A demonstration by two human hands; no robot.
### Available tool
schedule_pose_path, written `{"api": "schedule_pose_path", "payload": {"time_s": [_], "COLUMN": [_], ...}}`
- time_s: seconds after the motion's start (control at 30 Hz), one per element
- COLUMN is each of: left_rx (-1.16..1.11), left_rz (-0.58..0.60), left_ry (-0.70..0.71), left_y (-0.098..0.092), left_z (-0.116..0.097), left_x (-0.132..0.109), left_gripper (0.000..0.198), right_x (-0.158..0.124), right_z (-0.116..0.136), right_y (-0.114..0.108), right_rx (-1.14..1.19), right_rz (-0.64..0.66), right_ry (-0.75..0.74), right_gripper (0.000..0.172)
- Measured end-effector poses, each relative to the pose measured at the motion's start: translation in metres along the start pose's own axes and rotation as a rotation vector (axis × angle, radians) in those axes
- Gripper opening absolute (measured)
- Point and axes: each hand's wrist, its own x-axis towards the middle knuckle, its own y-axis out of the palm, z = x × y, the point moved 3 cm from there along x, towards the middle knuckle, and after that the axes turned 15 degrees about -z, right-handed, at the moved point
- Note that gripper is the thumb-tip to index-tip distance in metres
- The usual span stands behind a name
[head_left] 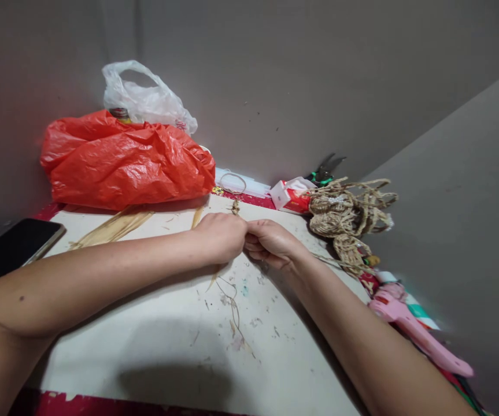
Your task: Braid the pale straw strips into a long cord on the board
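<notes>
Over the white tabletop (145,329), my left hand (223,236) is closed in a fist, with a pale straw-like strip (196,217) showing just behind it. My right hand (273,242) touches it on the right, its fingers pinched together. A knotted piece of twine (235,207) rises just beyond my left hand, and thin fibre strands (234,306) hang or lie below the hands. What sits between the fingers is too small and hidden to make out.
A red plastic bag (128,162) sits at the back left, near dried strips (113,228) and a black phone (19,245). At the right are braided cord bundles (340,214), a red-white packet (291,195), dark cutters (326,170) and a pink glue gun (418,332).
</notes>
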Motion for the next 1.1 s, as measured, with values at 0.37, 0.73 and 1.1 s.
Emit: {"api": "schedule_pose_path", "payload": {"time_s": [0.37,0.73,1.1], "left_rx": [0.307,-0.744,-0.657], "left_rz": [0.338,0.216,0.059], "left_ry": [0.396,-0.402,-0.301], "left_y": [0.004,0.019,0.018], "left_z": [-0.032,0.029,0.036], "left_x": [-0.038,0.022,0.020], "left_gripper": [0.012,0.022,0.020], "right_x": [-0.001,0.007,0.002], "right_z": [0.006,0.007,0.008], "right_y": [-0.009,-0.014,-0.014], "right_rx": [0.045,0.018,-0.257], "right_rz": [0.073,0.222,0.241], "right_ry": [0.056,-0.012,-0.137], "right_gripper": [0.017,0.025,0.028]}}
